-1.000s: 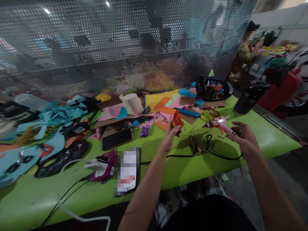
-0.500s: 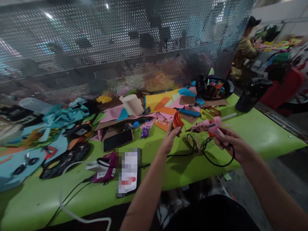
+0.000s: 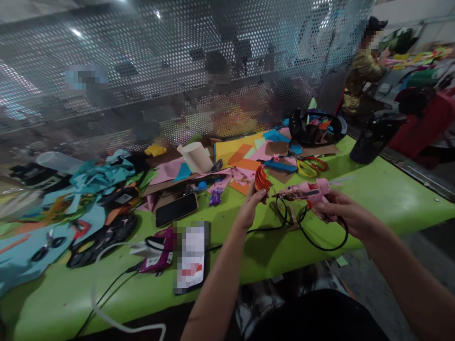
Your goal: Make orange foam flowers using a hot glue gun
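My left hand [image 3: 253,200] is closed around a layered orange piece [image 3: 262,180] with curved, stacked folds; whether it is paper or foam I cannot tell. In my right hand [image 3: 339,212] is a pink hot glue gun [image 3: 309,190], gripped by its handle, with a glue stick [image 3: 339,180] out of its back end. Its dark nozzle points left and lies close to the orange piece; whether they touch is unclear. A black cord [image 3: 325,247] loops down from the gun onto the green table [image 3: 277,258].
Coloured paper scraps [image 3: 245,154], a cream roll [image 3: 196,157] and yellow-handled scissors [image 3: 307,168] lie behind my hands. Two phones [image 3: 177,210] and a purple power strip [image 3: 159,251] are to the left. A dark tumbler [image 3: 369,139] stands at right; a person [image 3: 362,71] sits beyond.
The glue gun has turned slightly, showing more of its side, and my right hand has shifted a little with it. My left hand still holds the orange piece in nearly the same place.
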### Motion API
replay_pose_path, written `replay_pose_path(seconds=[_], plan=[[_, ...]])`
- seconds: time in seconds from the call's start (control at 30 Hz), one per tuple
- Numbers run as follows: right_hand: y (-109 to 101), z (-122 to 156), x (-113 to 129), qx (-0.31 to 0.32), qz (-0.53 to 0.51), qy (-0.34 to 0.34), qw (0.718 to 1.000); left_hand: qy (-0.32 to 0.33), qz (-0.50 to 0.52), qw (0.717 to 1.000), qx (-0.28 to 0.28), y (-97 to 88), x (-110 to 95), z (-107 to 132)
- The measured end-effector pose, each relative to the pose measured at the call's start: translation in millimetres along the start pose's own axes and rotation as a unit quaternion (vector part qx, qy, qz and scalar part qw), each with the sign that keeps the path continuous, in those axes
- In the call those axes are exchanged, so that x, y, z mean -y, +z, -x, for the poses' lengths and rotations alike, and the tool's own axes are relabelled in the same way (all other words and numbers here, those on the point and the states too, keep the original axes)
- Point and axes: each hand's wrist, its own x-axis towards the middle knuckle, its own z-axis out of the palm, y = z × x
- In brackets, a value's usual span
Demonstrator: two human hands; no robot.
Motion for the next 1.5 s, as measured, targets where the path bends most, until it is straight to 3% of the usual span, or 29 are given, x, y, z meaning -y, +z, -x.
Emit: replay_pose_path(seconds=[0.33,0.97,1.23,1.5], plan=[[8.1,-3.4,17.5,0.000,0.135,-0.046,0.990,-0.011,-0.005,1.000,0.006,0.3,-1.4,1.4],[17.9,-9.3,21.7,0.024,0.195,-0.074,0.978,-0.017,-0.002,1.000,0.001,-0.4,0.1,-0.3],[18.9,-8.1,28.8,0.035,0.253,-0.121,0.959,-0.029,-0.002,1.000,-0.003,-4.0,7.8,-4.6],[14.9,-9.0,27.8,0.030,0.300,-0.125,0.945,-0.016,-0.010,1.000,-0.004,-2.2,4.2,-0.8]])
